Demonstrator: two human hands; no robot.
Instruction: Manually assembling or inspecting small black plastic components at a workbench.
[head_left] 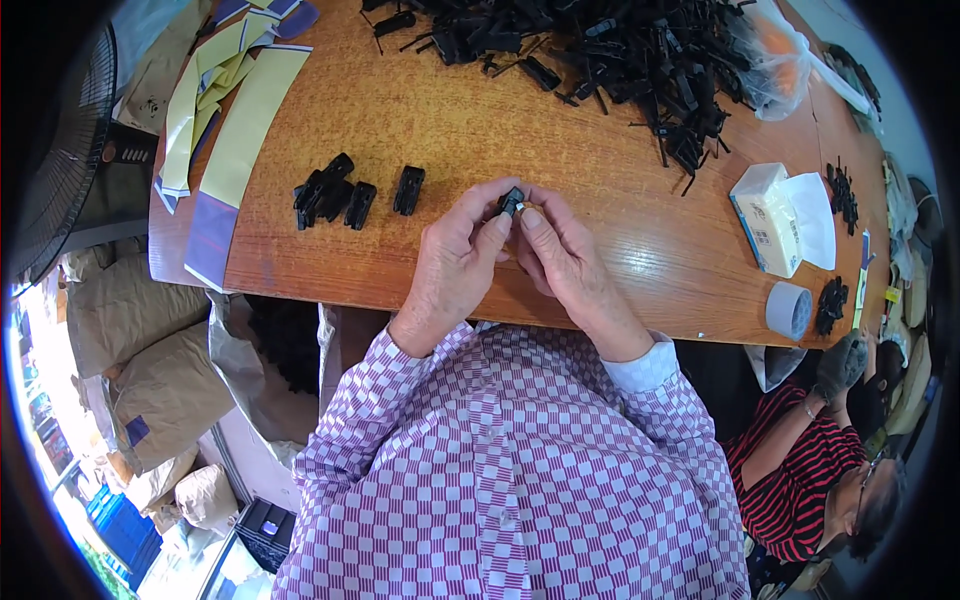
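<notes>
Both hands meet above the wooden table point(450, 120), close to its near edge. A small black plastic part point(511, 199) is pinched between my left hand point(450, 250) and my right hand point(570, 262), both closed on it. Something tiny and pale shows by the right thumb tip, too small to name. To the left of my hands one black plastic part point(408, 190) lies alone, and a cluster of similar parts point(325, 192) sits further left. The fingers hide most of the held part.
At the far side spreads a large heap of black parts point(600, 50), beside a plastic bag point(780, 75). Yellow-and-purple strips point(250, 120) cover the left edge. Rightward stand a tissue pack point(765, 225) and a round roll point(788, 310). A co-worker's gloved hand point(840, 370) is near the right edge.
</notes>
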